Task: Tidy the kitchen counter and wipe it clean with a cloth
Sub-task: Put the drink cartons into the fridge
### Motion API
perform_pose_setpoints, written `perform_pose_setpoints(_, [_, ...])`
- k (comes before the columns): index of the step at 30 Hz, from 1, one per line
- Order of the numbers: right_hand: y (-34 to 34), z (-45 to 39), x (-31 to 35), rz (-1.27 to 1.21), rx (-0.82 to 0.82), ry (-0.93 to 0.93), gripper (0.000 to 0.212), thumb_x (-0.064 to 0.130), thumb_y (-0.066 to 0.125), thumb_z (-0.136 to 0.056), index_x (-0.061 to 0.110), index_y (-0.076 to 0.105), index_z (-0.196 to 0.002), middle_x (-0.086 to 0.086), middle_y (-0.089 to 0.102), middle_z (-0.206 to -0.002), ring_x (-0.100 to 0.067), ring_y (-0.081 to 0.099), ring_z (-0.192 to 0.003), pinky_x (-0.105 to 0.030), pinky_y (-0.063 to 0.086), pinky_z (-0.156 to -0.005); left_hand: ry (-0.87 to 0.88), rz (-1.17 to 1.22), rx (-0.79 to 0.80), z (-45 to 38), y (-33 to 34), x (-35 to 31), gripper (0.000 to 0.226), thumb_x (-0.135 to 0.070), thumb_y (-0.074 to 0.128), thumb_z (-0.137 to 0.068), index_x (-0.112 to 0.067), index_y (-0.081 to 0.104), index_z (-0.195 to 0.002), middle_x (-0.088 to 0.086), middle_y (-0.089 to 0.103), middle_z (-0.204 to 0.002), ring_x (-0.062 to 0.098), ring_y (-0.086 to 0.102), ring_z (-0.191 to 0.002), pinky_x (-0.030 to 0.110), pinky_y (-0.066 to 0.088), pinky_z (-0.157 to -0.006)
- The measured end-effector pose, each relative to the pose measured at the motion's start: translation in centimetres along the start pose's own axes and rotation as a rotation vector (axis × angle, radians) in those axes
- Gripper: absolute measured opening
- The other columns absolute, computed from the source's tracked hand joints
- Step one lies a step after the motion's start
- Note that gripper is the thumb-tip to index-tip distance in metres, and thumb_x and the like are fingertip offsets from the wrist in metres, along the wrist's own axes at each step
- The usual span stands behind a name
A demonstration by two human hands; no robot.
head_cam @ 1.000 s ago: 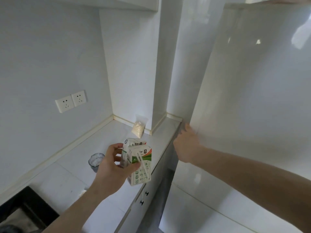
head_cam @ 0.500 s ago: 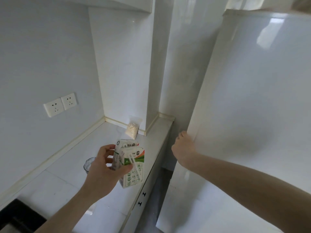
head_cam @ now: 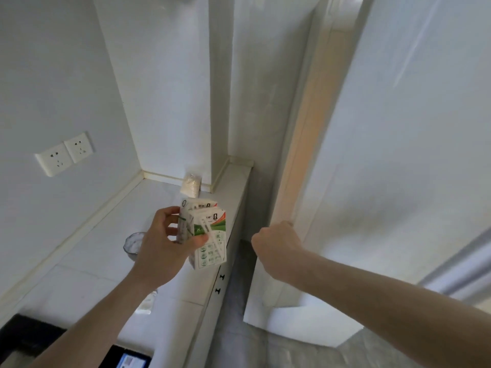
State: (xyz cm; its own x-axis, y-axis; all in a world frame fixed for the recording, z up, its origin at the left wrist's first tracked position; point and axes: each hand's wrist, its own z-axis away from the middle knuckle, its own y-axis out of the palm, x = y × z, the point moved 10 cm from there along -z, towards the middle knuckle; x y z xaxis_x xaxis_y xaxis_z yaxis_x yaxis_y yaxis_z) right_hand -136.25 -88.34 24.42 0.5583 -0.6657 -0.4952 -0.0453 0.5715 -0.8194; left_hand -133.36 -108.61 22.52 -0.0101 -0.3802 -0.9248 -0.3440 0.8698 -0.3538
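Observation:
My left hand (head_cam: 166, 249) grips two small white-and-green drink cartons (head_cam: 210, 235), each with a straw taped to its side, and holds them above the white kitchen counter (head_cam: 101, 251). My right hand (head_cam: 276, 247) curls its fingers round the left edge of the white fridge door (head_cam: 385, 181), which stands ajar with a warm-lit gap along that edge. No cloth is in view.
On the counter sit a small bag of white grains (head_cam: 190, 184) in the back corner and a clear glass (head_cam: 132, 244) partly behind my left hand. A double wall socket (head_cam: 65, 154) is on the left wall. Black drawer knobs (head_cam: 220, 283) show below the counter edge.
My right hand went from touching the fridge door's edge to gripping it, and the door has swung open a little. My left hand still holds the cartons, slightly higher.

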Motion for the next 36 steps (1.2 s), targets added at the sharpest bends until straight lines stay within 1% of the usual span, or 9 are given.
perform_pose_setpoints(3, [0.5,2.4,1.0,-0.054,0.013,0.035,0.028,0.016,0.062,-0.099,0.005,0.060,-0.125,-0.015,0.065,-0.121,-0.037,0.066,-0.110,-0.045,0.055,-0.086,0.006,0.012,0.027,0.7,0.5,0.0,0.057,-0.018,0.084,-0.079,-0.023,0.047,-0.122,-0.015,0.062,-0.109,0.008,0.068,-0.091,0.014,0.059,-0.061])
perform_pose_setpoints(7, [2.3,5.1,1.8,-0.296,-0.023,0.105,0.022,0.018,0.059,-0.098,0.010,0.058,-0.118,-0.009,0.066,-0.106,-0.027,0.069,-0.089,-0.036,0.056,-0.069,0.024,0.027,0.074,1.5,1.2,0.4,0.057,-0.018,0.084,-0.079,-0.023,0.047,-0.121,-0.015,0.063,-0.108,0.011,0.069,-0.093,0.026,0.063,-0.065])
perform_pose_setpoints(10, [4.5,7.3,1.8,-0.505,-0.037,0.175,0.024,0.016,0.060,-0.096,0.014,0.054,-0.119,-0.003,0.062,-0.102,-0.019,0.064,-0.084,-0.035,0.060,-0.075,0.035,0.038,0.119,2.2,2.4,0.3,0.056,-0.017,0.084,-0.079,-0.025,0.047,-0.121,-0.015,0.062,-0.109,0.011,0.068,-0.093,0.032,0.063,-0.070])
perform_pose_setpoints(12, [5.9,8.5,1.4,-0.598,-0.065,0.247,0.036,0.022,0.061,-0.096,0.017,0.050,-0.129,-0.003,0.063,-0.116,-0.020,0.065,-0.092,-0.038,0.059,-0.085,0.035,0.065,0.150,2.6,3.2,0.2,0.056,-0.016,0.083,-0.080,-0.026,0.046,-0.121,-0.014,0.062,-0.110,0.011,0.068,-0.094,0.032,0.062,-0.070])
perform_pose_setpoints(16, [7.9,11.7,-0.1,-0.843,-0.138,0.416,0.058,0.026,0.060,-0.098,0.023,0.035,-0.149,0.002,0.051,-0.144,-0.021,0.059,-0.118,-0.026,0.047,-0.082,0.061,0.076,0.224,3.5,5.5,-0.8,0.056,-0.017,0.082,-0.080,-0.027,0.046,-0.121,-0.015,0.062,-0.108,0.009,0.068,-0.092,0.021,0.059,-0.058])
perform_pose_setpoints(21, [9.1,15.8,-1.5,-1.054,-0.244,0.600,0.068,0.036,0.059,-0.100,0.034,0.022,-0.157,0.013,0.033,-0.160,-0.020,0.037,-0.146,-0.039,0.041,-0.114,0.070,0.129,0.302,4.6,8.3,-2.3,0.058,-0.016,0.083,-0.080,-0.024,0.047,-0.125,-0.013,0.064,-0.111,0.007,0.068,-0.093,0.016,0.057,-0.057])
perform_pose_setpoints(29, [12.3,22.4,-3.5,-1.168,-0.374,0.765,0.054,0.035,0.065,-0.094,0.037,0.047,-0.145,0.017,0.054,-0.140,-0.007,0.053,-0.124,-0.028,0.044,-0.106,0.082,0.184,0.438,6.3,12.1,-5.3,0.058,-0.013,0.083,-0.079,-0.024,0.048,-0.124,-0.014,0.065,-0.112,0.000,0.069,-0.093,0.019,0.060,-0.062])
perform_pose_setpoints(33, [12.7,25.4,-4.5,-1.172,-0.450,0.832,0.042,0.037,0.068,-0.090,0.041,0.059,-0.130,0.022,0.062,-0.125,0.001,0.059,-0.109,-0.023,0.049,-0.093,0.093,0.222,0.503,7.1,14.1,-6.2,0.055,-0.007,0.080,-0.080,-0.021,0.048,-0.123,-0.014,0.065,-0.109,-0.011,0.067,-0.087,0.015,0.058,-0.060])
perform_pose_setpoints(36, [11.5,27.3,-6.2,-1.233,-0.603,0.869,0.031,0.029,0.070,-0.088,0.042,0.067,-0.116,0.018,0.068,-0.105,-0.002,0.067,-0.095,-0.028,0.056,-0.081,0.094,0.245,0.551,7.4,15.7,-6.8,0.056,-0.007,0.081,-0.079,-0.024,0.049,-0.122,-0.013,0.068,-0.108,-0.005,0.069,-0.089,0.018,0.060,-0.063])
